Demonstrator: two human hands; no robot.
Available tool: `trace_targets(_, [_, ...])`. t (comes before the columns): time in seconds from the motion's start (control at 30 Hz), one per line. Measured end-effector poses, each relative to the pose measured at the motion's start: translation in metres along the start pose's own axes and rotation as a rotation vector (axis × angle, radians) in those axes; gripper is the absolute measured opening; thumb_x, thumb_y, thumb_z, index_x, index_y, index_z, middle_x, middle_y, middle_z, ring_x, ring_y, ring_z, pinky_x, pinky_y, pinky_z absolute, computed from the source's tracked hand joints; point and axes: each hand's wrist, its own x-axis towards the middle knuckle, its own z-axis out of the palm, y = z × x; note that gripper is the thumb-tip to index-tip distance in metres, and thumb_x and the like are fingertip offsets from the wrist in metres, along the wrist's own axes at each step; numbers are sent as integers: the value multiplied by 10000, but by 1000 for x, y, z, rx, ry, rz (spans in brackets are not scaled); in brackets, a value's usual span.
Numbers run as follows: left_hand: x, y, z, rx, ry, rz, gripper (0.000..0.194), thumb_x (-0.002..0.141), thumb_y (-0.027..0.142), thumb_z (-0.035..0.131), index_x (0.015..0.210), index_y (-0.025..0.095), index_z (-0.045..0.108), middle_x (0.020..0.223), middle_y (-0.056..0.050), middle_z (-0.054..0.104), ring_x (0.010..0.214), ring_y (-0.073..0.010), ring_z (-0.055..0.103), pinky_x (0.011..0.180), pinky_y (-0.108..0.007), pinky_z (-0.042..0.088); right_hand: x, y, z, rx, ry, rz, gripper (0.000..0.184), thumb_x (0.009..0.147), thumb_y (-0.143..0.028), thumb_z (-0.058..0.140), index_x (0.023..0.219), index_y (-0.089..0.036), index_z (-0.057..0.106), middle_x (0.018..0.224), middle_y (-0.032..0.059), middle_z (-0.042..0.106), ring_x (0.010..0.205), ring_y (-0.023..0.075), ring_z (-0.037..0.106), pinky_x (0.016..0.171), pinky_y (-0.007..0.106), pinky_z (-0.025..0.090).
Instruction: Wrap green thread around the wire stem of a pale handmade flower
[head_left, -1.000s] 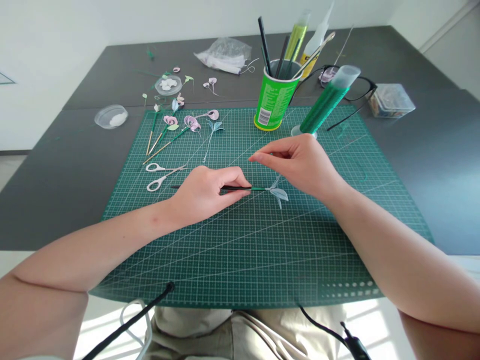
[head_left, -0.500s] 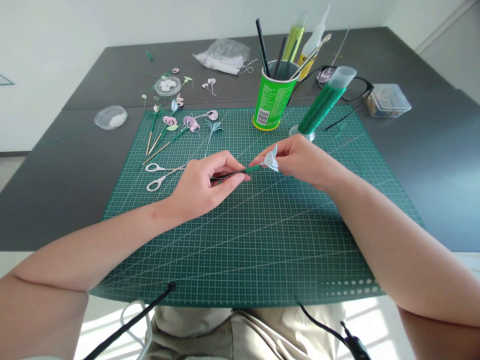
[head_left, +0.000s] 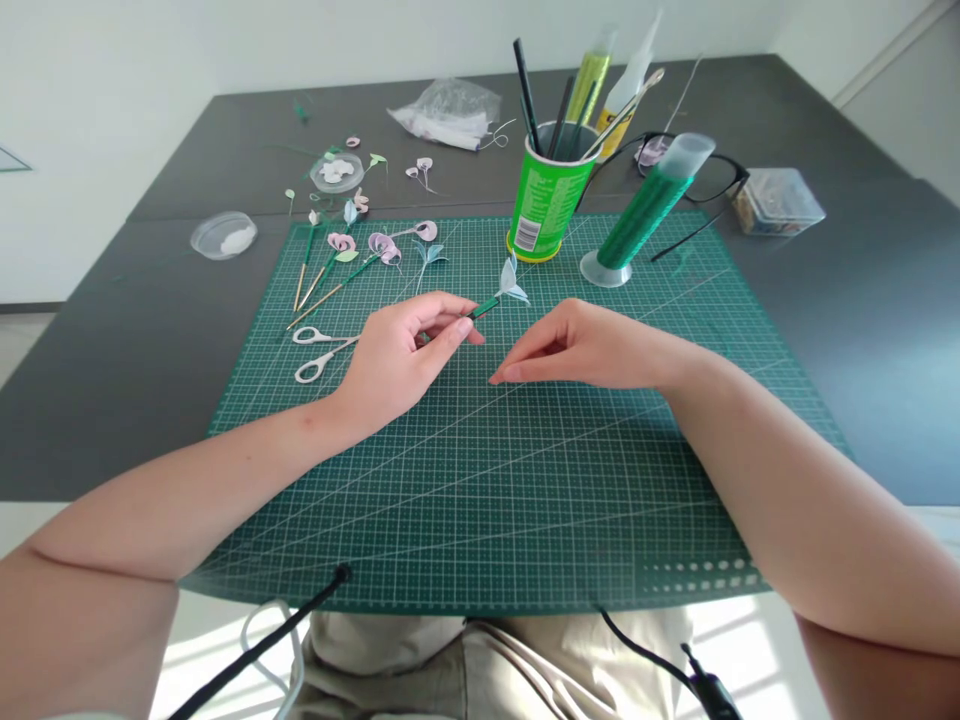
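My left hand pinches a thin green-wrapped stick whose far end carries a pale blue paper flower, tilted up and away above the green cutting mat. My right hand hovers just right of it, low over the mat, fingers loosely curled and pointing left, holding nothing.
White-handled scissors lie left of my left hand. Several finished paper flowers on stems lie at the mat's far left. A green cup of tools, a green tape roll holder, glasses, small dishes and a clear box stand behind.
My left hand lifted the stick off the mat and tilted the flower end up and away. My right hand let go of the flower and dropped toward the mat.
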Motion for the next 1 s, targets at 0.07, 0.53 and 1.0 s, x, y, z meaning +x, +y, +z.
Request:
trace_targets(0.07, [0, -1, 0, 30, -9, -8, 240, 1016, 329, 656, 1145, 167, 778, 920, -54, 848, 802, -184, 770, 672, -293, 535, -2, -2, 0, 5, -69, -38, 366, 909, -500, 736, 999, -186, 899, 759, 43, 767, 591, 111, 480, 537, 291, 324])
trace_targets(0.53, [3, -3, -1, 94, -119, -21, 217, 1010, 288, 635, 1122, 186, 789, 896, -30, 850, 778, -171, 773, 727, -281, 587, -19, -11, -8, 176, -176, -250, 221, 938, -401, 779, 955, -215, 897, 568, -4, 648, 499, 74, 419, 470, 261, 278])
trace_targets(1.0, [-8, 2, 1, 175, -341, 77, 49, 970, 236, 736, 939, 234, 773, 896, 65, 848, 713, -130, 763, 754, -259, 564, -14, -18, 8, 318, 415, -194, 234, 812, -514, 882, 822, -280, 894, 886, 65, 814, 811, 204, 716, 670, 344, 563])
